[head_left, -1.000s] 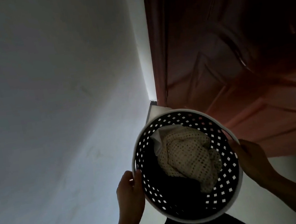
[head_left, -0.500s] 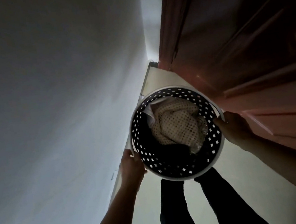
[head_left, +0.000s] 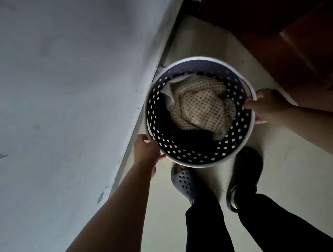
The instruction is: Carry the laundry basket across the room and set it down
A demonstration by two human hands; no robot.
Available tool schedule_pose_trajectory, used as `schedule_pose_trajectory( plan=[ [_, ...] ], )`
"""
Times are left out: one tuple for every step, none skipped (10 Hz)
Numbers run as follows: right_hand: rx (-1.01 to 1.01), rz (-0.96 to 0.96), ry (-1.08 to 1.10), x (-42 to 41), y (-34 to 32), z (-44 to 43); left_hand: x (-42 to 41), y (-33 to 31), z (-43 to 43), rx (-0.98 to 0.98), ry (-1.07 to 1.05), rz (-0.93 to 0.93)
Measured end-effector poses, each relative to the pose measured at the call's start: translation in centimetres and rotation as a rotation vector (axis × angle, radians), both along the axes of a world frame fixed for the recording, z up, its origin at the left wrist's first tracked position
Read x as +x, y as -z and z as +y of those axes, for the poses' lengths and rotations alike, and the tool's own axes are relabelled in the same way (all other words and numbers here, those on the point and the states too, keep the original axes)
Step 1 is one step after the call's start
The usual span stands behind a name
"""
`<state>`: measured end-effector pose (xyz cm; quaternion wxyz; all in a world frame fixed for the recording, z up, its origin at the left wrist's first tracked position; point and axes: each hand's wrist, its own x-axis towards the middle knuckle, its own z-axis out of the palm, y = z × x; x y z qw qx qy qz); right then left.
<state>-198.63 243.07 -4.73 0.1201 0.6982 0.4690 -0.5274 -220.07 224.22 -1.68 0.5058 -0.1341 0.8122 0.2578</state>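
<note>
A round white laundry basket (head_left: 205, 164) with a perforated wall is seen from straight above, low over the pale floor, just ahead of my feet. Inside lie a cream open-knit cloth (head_left: 201, 110) and dark clothes. My left hand (head_left: 146, 148) grips the rim at its left side. My right hand (head_left: 265, 104) grips the rim at its right side, thumb hooked inside. Whether the basket's base touches the floor is hidden.
A pale wall (head_left: 54, 113) runs close along the left, meeting the floor (head_left: 290, 182) at a skirting line. A reddish-brown wooden door (head_left: 297, 24) stands close on the right. My grey clog (head_left: 183, 183) and dark clog (head_left: 244, 176) stand just behind the basket in a narrow corner.
The view has tipped downward and the basket has sunk toward the floor, with my arms stretched out further. My feet have come into sight. Both hands keep their hold on the rim.
</note>
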Motion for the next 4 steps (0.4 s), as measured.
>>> schedule_pose_trajectory(
  plan=[
    [0.009,-0.010,-0.002,-0.1,2.0,-0.4,-0.1,2.2,0.1,-0.012,-0.018,-0.021],
    [0.062,0.001,-0.042,0.1,2.5,-0.9,-0.3,3.2,-0.3,-0.011,-0.018,0.004],
    [0.040,-0.005,-0.057,0.1,1.9,-1.0,-0.4,2.9,-0.4,-0.014,0.006,-0.020],
    [0.045,-0.079,-0.142,0.6,0.7,-1.0,0.1,1.3,-1.1,-0.058,0.071,-0.021]
  ],
)
